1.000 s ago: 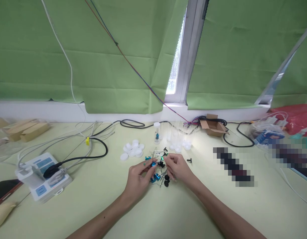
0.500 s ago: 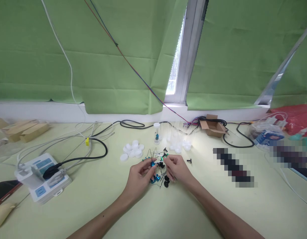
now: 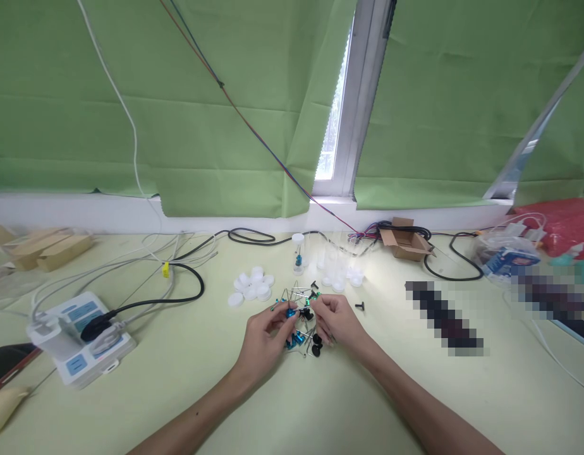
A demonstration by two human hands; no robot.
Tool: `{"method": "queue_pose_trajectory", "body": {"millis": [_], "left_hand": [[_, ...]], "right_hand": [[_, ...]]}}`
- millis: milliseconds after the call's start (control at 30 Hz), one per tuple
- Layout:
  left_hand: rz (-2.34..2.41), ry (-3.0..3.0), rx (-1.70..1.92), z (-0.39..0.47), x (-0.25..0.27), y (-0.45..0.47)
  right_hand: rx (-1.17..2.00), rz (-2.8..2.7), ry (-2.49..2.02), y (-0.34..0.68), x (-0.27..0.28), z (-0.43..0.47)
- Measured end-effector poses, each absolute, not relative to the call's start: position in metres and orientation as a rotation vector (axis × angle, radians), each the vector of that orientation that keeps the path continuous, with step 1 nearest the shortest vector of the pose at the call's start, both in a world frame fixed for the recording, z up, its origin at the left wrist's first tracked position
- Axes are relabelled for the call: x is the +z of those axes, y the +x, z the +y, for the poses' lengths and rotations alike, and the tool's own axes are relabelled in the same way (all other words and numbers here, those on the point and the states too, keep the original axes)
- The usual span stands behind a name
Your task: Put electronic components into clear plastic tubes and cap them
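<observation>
My left hand [image 3: 269,330] pinches a small blue metal part [image 3: 291,313] with thin wire prongs rising from it. My right hand [image 3: 338,319] has its fingertips closed at a thin silver rod that reaches toward the blue part; its far end is hidden by the fingers. Beneath both hands lies a loose pile of blue pieces [image 3: 298,339], thin metal rods and black round-headed knobs [image 3: 316,349]. Behind the pile stands a clear capped vial [image 3: 298,256] with a blue part inside. A single black T-shaped piece [image 3: 360,306] lies right of my right hand.
White round caps [image 3: 250,285] lie left of the vial, with clear vials and more caps [image 3: 339,281] to its right. A power strip [image 3: 90,341] with plugs and cables sits at left. An open cardboard box [image 3: 404,243] stands at the back. Pixelated areas hide things at right.
Both hands stay nearly in place over the pile. The blue part and its wire prongs have turned slightly in my left fingers.
</observation>
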State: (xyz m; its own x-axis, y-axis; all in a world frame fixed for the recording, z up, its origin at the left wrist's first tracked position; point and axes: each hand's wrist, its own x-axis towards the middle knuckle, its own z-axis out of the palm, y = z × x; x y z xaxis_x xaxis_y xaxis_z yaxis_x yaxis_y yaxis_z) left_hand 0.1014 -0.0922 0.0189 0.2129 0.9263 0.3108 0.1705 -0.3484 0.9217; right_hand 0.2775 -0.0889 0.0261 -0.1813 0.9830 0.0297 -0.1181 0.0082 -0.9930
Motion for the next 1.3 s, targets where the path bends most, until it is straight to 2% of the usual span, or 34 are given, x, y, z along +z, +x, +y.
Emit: {"method": "queue_pose_trajectory", "body": {"millis": [567,1100,1300], "left_hand": [[1.038,1.819,1.299,-0.0940,0.0175,0.1019],[1.010,1.982,1.376,-0.0976,0.0189,0.0992],[1.058,1.967,1.324,-0.0966,0.0182,0.1001]], "right_hand": [[1.492,-1.176,-0.909,0.2769,0.0304,-0.0916],[1.459,-1.161,-0.865,0.2747,0.0260,-0.0919],[1.382,-1.218,-1.007,0.2731,0.0294,-0.0938]]}}
